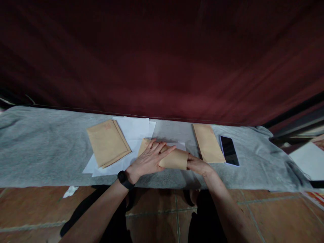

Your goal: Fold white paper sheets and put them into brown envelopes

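A brown paper envelope lies crosswise in front of me, its open end to the right and bulging. My left hand rests on top of its left half, fingers stretched out over the paper. From the right, my right hand reaches into the envelope's mouth; its fingers are hidden inside. A white sheet shows partly behind the envelope. To the left, a small stack of brown envelopes with red print sits on white paper sheets. Another brown envelope lies to the right.
A phone with a dark screen lies right of the envelopes. Grey cloth covers the narrow work surface, which ends at a dark red curtain-like backdrop. Below are floor tiles and a white scrap.
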Tool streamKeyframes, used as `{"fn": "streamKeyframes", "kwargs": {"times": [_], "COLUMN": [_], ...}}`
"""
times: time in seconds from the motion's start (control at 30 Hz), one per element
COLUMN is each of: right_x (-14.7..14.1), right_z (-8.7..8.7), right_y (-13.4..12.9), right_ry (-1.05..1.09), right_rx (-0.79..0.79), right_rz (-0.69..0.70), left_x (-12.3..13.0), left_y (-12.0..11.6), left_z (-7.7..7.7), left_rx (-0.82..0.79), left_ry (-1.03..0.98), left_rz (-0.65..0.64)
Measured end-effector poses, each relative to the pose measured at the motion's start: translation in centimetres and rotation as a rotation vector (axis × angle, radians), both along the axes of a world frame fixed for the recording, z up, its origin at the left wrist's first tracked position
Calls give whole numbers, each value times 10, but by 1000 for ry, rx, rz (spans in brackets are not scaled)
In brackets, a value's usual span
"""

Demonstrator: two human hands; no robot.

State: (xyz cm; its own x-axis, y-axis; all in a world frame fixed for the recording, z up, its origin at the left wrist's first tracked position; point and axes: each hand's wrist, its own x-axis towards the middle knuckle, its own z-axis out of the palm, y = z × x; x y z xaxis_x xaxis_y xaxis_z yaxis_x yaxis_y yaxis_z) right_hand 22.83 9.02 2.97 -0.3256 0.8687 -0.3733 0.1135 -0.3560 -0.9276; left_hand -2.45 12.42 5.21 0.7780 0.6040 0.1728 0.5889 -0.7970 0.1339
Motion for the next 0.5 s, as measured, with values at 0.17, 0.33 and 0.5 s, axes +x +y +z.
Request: {"fn": "streamKeyframes", "kwargs": {"times": [0.17, 0.33, 0.5], "right_x": [10, 21, 10], "right_z": [17, 12, -16], "right_y": [6, 20, 20], "right_ry": [180, 117, -790], "right_rx": [33, 182, 380], "right_rz": [-11, -287, -411], "left_x": [-12, -39, -59], "left_y": [7, 18, 22], "left_z": [7, 16, 14], "left_rx": [37, 82, 92], "left_ry": [-12, -70, -50], "left_rz": [47, 195, 279]}}
